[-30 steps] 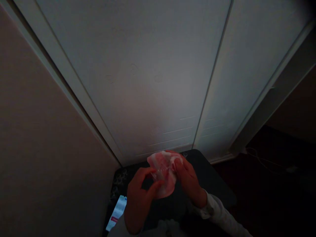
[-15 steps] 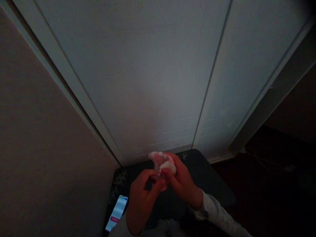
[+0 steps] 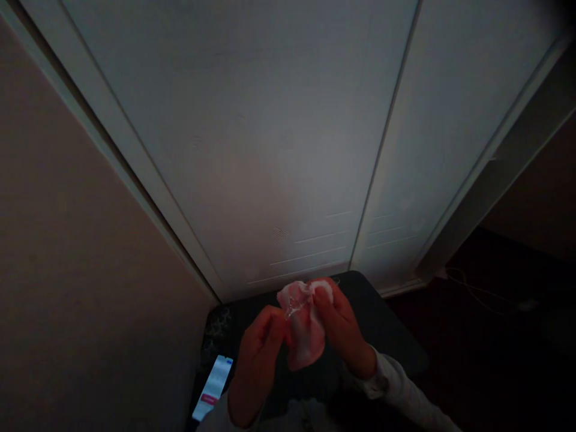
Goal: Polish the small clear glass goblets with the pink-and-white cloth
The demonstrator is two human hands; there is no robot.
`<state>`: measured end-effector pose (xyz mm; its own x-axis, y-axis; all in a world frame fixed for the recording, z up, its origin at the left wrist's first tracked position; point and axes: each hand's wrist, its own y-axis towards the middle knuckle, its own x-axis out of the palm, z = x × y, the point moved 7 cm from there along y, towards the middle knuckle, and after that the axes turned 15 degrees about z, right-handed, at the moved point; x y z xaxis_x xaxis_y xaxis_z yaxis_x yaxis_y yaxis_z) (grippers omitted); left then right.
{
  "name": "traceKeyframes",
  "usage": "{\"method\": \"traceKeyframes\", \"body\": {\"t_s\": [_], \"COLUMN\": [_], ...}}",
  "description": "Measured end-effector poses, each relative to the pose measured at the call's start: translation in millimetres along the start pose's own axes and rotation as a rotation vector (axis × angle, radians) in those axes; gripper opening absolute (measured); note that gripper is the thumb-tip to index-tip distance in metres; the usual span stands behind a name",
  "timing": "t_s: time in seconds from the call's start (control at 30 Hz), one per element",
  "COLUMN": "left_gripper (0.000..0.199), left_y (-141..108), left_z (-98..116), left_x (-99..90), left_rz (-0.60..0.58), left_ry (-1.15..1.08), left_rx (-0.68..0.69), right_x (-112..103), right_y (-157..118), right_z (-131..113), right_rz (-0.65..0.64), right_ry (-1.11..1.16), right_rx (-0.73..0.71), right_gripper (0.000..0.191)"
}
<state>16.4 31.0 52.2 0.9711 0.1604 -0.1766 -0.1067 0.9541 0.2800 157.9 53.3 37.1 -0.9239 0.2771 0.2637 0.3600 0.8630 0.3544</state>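
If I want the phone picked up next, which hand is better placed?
Left, I'd judge: the left hand is nearer the phone, while the right hand grips the pink cloth on its far side. The left also seems to pinch the cloth's edge.

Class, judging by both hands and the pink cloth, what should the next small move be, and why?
Perhaps a gentle outward tug by the left hand: it pinches the edge of the pink cloth beside a shiny clear piece, while the right hand grips its bunched white part.
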Motion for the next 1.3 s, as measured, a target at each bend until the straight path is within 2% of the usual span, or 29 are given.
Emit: {"method": "traceKeyframes", "body": {"t_s": [0.1,0.37,0.57,0.67,0.73,0.83,1.0,1.17,1.3], "left_gripper": [0.046,0.051,0.048,0.033,0.026,0.028,0.021,0.02,0.02], "left_y": [1.0,-1.1,-2.0,-3.6,-4.5,-5.5,-5.9,-2.3,-1.0], "left_z": [-2.5,-8.2,-2.0,-5.2,-10.3,-14.6,-4.9,5.1,6.7], "left_x": [3.5,9.5,6.6,2.8,-0.7,-4.8,-6.7,-10.2,-7.2], "left_rz": [-0.012,-0.021,0.004,0.038,0.068,0.106,0.143,0.213,0.178], "left_ry": [-0.033,-0.069,-0.062,-0.061,-0.042,0.017,0.143,0.219,0.238], "left_rx": [-0.051,-0.198,-0.117,-0.069,-0.034,0.053,0.18,0.163,0.124], "right_x": [4.6,10.1,9.8,8.5,7.8,6.5,3.7,4.0,11.9], "right_y": [-3.5,-5.7,-3.9,-2.4,-1.5,-0.3,-0.4,-3.1,-6.5], "right_z": [-4.4,-6.4,-8.4,-6.7,-4.7,0.3,12.9,10.4,2.3], "right_rz": [-0.058,-0.061,-0.091,-0.072,-0.056,-0.035,-0.025,-0.062,-0.157], "right_ry": [-0.047,-0.236,-0.16,-0.08,-0.045,-0.007,0.069,0.015,-0.079], "right_rx": [-0.041,-0.035,-0.022,0.008,0.026,0.067,0.156,0.09,0.009], "right_gripper": [0.018,0.018,0.015,0.014,0.017,0.022,0.03,0.032,0.025]}}
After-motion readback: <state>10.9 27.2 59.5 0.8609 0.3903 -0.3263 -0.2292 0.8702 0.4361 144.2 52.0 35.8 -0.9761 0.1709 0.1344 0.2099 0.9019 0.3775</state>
